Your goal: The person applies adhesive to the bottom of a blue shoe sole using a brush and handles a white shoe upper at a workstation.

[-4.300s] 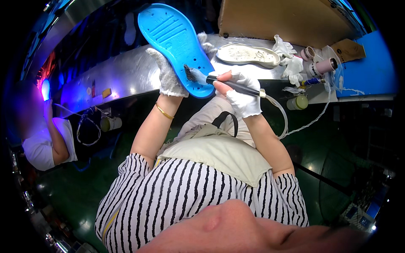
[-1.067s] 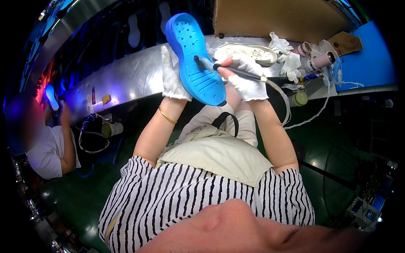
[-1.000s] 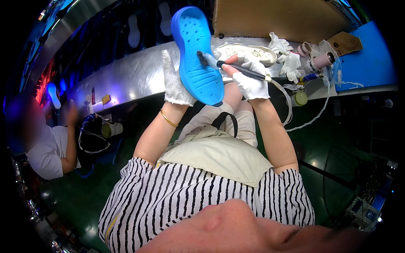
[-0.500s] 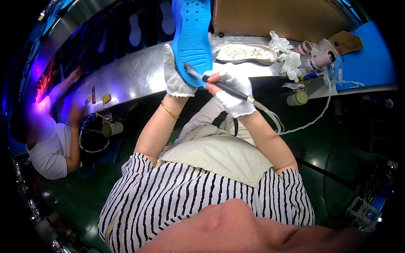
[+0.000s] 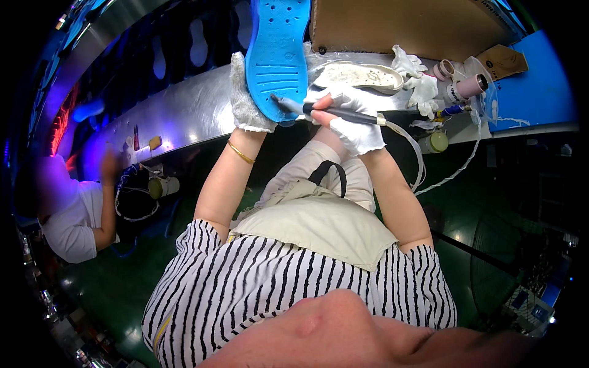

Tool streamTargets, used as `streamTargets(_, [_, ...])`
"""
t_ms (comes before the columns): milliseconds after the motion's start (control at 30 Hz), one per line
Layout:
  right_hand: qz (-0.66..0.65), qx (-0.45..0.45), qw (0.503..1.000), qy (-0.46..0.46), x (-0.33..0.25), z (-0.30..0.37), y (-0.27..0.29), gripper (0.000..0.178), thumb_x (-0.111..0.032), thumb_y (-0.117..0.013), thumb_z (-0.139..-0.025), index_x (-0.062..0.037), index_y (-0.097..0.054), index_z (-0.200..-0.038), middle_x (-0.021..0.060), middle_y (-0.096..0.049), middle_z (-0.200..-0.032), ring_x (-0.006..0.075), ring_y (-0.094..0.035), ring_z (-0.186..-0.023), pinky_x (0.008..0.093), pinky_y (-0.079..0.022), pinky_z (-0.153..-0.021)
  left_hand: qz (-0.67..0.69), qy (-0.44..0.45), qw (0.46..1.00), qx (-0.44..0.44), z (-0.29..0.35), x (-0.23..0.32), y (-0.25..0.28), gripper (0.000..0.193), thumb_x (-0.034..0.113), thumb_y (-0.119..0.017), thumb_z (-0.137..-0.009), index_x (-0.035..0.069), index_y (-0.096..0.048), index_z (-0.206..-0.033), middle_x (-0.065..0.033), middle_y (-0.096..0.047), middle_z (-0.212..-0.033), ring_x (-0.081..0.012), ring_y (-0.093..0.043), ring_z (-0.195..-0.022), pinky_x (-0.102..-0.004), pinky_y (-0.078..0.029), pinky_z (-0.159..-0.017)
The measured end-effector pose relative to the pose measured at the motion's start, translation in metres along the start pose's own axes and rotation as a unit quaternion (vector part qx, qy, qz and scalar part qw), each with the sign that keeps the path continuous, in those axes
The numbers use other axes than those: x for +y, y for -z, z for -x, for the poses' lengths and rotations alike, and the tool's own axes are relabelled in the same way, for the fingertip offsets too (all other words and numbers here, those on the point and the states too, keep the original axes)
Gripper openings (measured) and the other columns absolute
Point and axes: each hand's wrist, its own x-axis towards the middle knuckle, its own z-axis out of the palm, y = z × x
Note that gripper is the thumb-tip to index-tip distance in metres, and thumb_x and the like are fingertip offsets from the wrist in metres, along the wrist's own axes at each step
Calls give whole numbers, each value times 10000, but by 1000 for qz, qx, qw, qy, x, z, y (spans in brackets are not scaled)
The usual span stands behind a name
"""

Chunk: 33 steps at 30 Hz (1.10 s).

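My left hand (image 5: pixel 246 109), in a greyish knitted glove, grips the left side and heel of a blue shoe sole (image 5: pixel 277 58). Holes and ridges mark the upward face, and the far end runs out of the picture. Between the fingers of my right hand (image 5: pixel 351 126) is a glue brush (image 5: pixel 343 115) with a black handle. That hand wears a thin white glove with bare thumb and fingertip. The brush's bristles rest at the heel end of the sole. A pale hose (image 5: pixel 418 161) trails from the handle's back end.
A white sole (image 5: pixel 359 76) lies on the metal bench (image 5: pixel 184 116), near crumpled white gloves (image 5: pixel 422 92) and a pink bottle (image 5: pixel 471 87). A cardboard box (image 5: pixel 411 27) stands behind. Dark sole shapes (image 5: pixel 198 43) sit beyond the bench. Another person (image 5: pixel 73 208) works at left.
The blue sole and my left hand have shifted slightly left. The brush lies flatter, its tip nearer the heel edge. Dark soles beyond the bench moved left; a blue item appears by the other person.
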Motion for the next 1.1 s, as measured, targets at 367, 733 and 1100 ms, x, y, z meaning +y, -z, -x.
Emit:
streamTargets(367, [103, -83, 991, 7, 3, 18, 0, 138, 40, -682, -699, -38, -633, -802, 54, -634, -824, 122, -602, -763, 253, -478, -701, -37, 72, 997, -19, -6, 12, 11, 689, 593, -452, -848, 33, -489, -1247, -166, -580, -1152, -284, -605, -982, -389, -518, -838])
streamTargets(733, [197, -90, 953, 213, -14, -11, 1, 218, 95, -650, -632, -41, -617, -799, 107, -625, -896, 208, -600, -848, 297, -491, -737, -70, 89, 993, 23, -14, 19, -7, 587, 523, -476, -872, -1, -566, -1121, -157, -642, -1015, -244, -654, -839, -349, -560, -722])
streamTargets(1100, [121, -182, 976, -2, -21, -22, 17, 165, 72, -631, -639, -41, -628, -759, 60, -638, -833, 162, -605, -818, 267, -488, -743, -294, 197, 934, 45, -26, 31, -19, 401, 402, -587, -855, 43, -619, -1031, -130, -646, -909, -203, -645, -749, -308, -560, -654])
